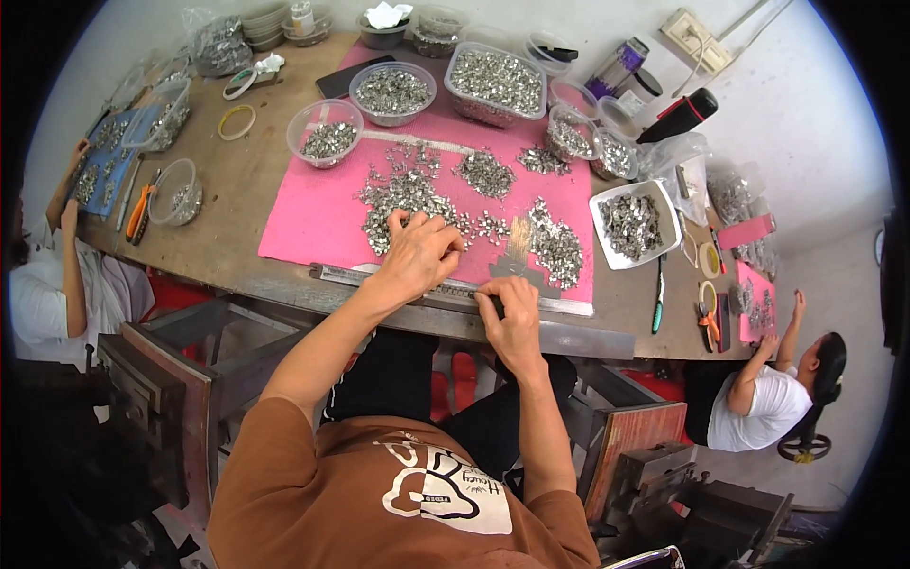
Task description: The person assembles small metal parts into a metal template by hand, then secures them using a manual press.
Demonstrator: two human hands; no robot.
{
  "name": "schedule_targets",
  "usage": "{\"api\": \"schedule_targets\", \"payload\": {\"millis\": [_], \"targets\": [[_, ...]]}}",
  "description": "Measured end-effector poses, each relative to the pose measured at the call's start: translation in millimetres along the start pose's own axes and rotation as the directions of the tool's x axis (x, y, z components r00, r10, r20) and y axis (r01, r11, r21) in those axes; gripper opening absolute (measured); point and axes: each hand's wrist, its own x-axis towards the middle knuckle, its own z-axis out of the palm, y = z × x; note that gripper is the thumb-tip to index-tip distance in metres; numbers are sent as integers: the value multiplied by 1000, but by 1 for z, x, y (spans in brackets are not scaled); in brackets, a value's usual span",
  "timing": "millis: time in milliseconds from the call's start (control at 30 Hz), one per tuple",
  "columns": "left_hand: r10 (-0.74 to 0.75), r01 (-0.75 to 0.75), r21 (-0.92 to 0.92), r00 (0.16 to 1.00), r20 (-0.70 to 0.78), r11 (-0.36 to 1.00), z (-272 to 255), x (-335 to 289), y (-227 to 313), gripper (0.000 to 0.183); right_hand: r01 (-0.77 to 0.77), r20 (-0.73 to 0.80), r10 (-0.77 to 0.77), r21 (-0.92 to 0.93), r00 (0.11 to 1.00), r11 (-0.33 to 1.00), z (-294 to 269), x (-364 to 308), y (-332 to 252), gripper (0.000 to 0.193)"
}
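- Left hand curls over metal pieces heaped on the pink mat; can't tell its grip!
- Right hand pinches a black object; a slip could scatter pieces.

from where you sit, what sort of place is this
Probably a small-parts workshop: heaps of shiny metal pieces on a pink mat, and a co-worker in white by the bench at right.
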Motion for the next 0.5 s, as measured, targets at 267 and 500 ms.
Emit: {"api": "schedule_targets", "payload": {"millis": [267, 500], "targets": [[13, -12, 17, 998, -53, 1000, 2, -5, -1, 7, 30, -35, -30, 5, 999, 1000, 2, 1, 10, 12], [129, -135, -73, 988, -88, 988, -1, -15, 20, 7, -10, -66, -3, -188, 998, 982, 9, 46, 51, 9]]}}
